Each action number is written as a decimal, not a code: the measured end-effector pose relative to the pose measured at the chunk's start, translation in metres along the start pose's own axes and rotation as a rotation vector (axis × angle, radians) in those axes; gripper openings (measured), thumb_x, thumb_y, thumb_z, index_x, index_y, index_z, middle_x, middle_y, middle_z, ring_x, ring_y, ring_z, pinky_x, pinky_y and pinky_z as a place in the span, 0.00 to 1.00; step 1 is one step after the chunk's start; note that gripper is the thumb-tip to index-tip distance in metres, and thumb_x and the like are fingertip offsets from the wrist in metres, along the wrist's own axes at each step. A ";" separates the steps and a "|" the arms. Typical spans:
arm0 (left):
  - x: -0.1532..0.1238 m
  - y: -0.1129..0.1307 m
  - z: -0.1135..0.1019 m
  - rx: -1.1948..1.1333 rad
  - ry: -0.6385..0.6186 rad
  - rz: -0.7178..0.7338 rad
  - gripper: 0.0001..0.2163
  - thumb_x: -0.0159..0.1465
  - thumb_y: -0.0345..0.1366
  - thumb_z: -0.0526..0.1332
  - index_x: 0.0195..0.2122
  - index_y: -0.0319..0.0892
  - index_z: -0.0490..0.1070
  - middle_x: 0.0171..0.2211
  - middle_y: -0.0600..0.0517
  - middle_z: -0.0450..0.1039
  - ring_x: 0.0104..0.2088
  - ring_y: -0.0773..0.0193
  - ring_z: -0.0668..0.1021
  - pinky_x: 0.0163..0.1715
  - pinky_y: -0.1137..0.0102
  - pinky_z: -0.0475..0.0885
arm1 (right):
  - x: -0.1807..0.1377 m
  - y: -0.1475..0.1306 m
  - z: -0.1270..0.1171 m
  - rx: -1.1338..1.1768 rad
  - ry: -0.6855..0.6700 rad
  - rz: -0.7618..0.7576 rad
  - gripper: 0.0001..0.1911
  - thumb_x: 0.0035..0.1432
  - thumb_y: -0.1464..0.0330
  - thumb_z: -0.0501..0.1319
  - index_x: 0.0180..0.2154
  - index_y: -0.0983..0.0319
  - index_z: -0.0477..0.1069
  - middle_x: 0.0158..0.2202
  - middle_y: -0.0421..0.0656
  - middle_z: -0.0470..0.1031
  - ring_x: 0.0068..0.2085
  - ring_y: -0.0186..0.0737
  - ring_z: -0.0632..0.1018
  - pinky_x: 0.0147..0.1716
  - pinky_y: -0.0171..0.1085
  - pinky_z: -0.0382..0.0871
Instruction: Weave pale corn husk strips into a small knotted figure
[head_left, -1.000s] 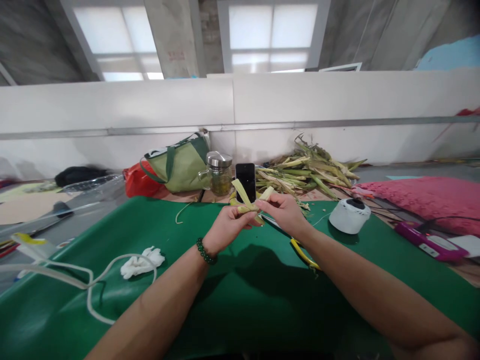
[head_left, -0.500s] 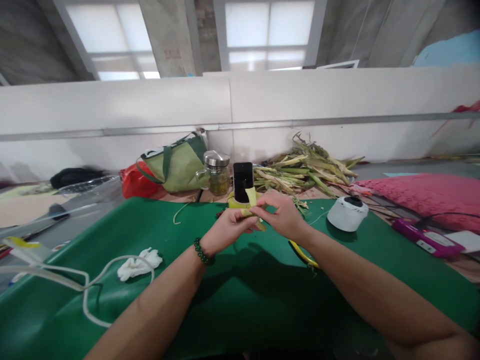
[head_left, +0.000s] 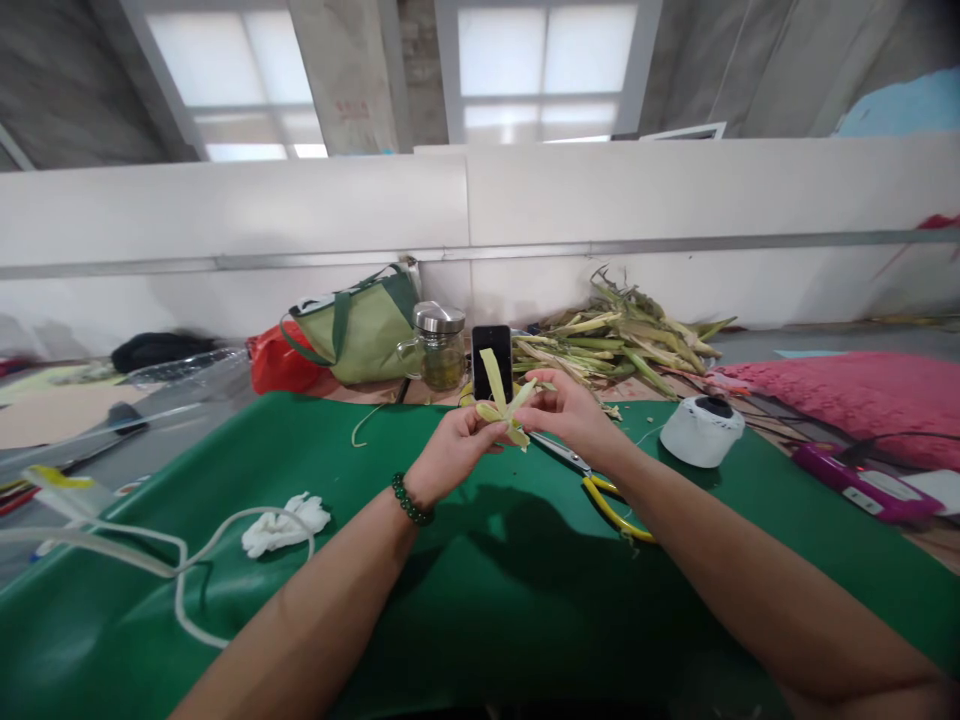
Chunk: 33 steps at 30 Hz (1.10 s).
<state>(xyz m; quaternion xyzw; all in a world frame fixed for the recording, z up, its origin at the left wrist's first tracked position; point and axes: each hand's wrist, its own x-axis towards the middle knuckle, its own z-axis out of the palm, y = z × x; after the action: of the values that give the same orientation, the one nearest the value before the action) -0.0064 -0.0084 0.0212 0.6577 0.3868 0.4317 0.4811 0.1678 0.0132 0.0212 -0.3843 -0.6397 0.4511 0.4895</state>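
Pale yellow-green husk strips (head_left: 493,385) fan out in a flower-like shape between my two hands, over the green mat (head_left: 540,620). My left hand (head_left: 459,445), with a green bead bracelet (head_left: 409,500) at the wrist, pinches the strips at their lower end. My right hand (head_left: 564,415) is closed with its fingertips on the right-hand strips. Under my right hand lie scissors (head_left: 611,510) with yellow handles, partly hidden by the forearm. A phone (head_left: 482,345) stands upright just behind the strips.
A heap of husks (head_left: 630,325) lies behind my right hand. A glass mug (head_left: 441,355) and a green bag (head_left: 367,330) stand at the back. To the right are a white thread spool (head_left: 701,435) and a purple power strip (head_left: 862,485). Crumpled tissue (head_left: 285,527) and a white cable (head_left: 180,590) are left.
The strips are now spread apart, where they were bunched before. My right hand has shifted slightly right and up, and more of the scissors shows.
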 end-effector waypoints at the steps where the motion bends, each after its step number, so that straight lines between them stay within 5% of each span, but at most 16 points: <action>1: 0.000 0.001 0.000 -0.004 0.011 0.012 0.11 0.55 0.41 0.65 0.33 0.39 0.74 0.32 0.49 0.78 0.35 0.61 0.79 0.34 0.70 0.74 | -0.001 -0.001 0.001 0.037 -0.012 0.021 0.32 0.40 0.65 0.69 0.46 0.61 0.59 0.25 0.35 0.72 0.28 0.36 0.75 0.30 0.37 0.68; 12: -0.001 -0.004 0.002 -0.062 0.045 0.067 0.11 0.54 0.41 0.66 0.32 0.37 0.73 0.31 0.49 0.77 0.32 0.65 0.77 0.33 0.72 0.72 | -0.006 -0.001 0.010 -0.123 -0.022 -0.120 0.27 0.44 0.67 0.66 0.47 0.64 0.60 0.24 0.36 0.71 0.25 0.34 0.73 0.25 0.34 0.65; 18: 0.002 -0.011 0.003 0.000 0.079 0.085 0.10 0.53 0.41 0.66 0.28 0.38 0.72 0.27 0.50 0.76 0.29 0.65 0.76 0.31 0.71 0.71 | -0.014 -0.003 0.006 -0.459 0.334 -0.553 0.20 0.51 0.67 0.63 0.46 0.60 0.64 0.24 0.35 0.67 0.25 0.32 0.69 0.28 0.34 0.65; 22: 0.001 -0.010 0.007 0.063 0.029 0.182 0.11 0.55 0.42 0.65 0.26 0.38 0.71 0.25 0.51 0.74 0.28 0.66 0.74 0.29 0.72 0.69 | -0.014 -0.008 0.005 -0.588 0.121 -0.507 0.10 0.54 0.61 0.62 0.33 0.62 0.70 0.19 0.35 0.64 0.21 0.30 0.64 0.23 0.32 0.58; 25: -0.001 -0.007 0.009 0.097 -0.008 0.206 0.11 0.57 0.43 0.63 0.28 0.39 0.70 0.25 0.51 0.72 0.28 0.66 0.73 0.29 0.72 0.68 | -0.013 -0.011 0.006 -0.566 0.028 -0.517 0.17 0.57 0.61 0.60 0.21 0.63 0.66 0.18 0.37 0.63 0.22 0.29 0.64 0.22 0.31 0.56; 29: -0.001 -0.006 0.009 0.110 -0.039 0.184 0.09 0.58 0.40 0.61 0.26 0.39 0.68 0.25 0.52 0.71 0.27 0.67 0.72 0.29 0.72 0.69 | -0.015 -0.008 0.008 -0.624 0.077 -0.578 0.16 0.57 0.65 0.60 0.20 0.63 0.65 0.19 0.38 0.64 0.23 0.30 0.65 0.23 0.31 0.57; 33: 0.000 -0.007 0.007 0.087 -0.006 0.143 0.07 0.56 0.37 0.61 0.27 0.39 0.69 0.26 0.51 0.73 0.29 0.66 0.74 0.31 0.71 0.70 | -0.017 0.000 0.007 -0.799 0.115 -0.840 0.09 0.59 0.70 0.56 0.29 0.63 0.72 0.26 0.43 0.72 0.28 0.34 0.72 0.28 0.33 0.65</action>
<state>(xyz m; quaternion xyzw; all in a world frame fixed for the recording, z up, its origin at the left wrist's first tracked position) -0.0003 -0.0091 0.0133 0.7051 0.3559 0.4458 0.4213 0.1647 -0.0045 0.0159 -0.2764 -0.8303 -0.0794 0.4774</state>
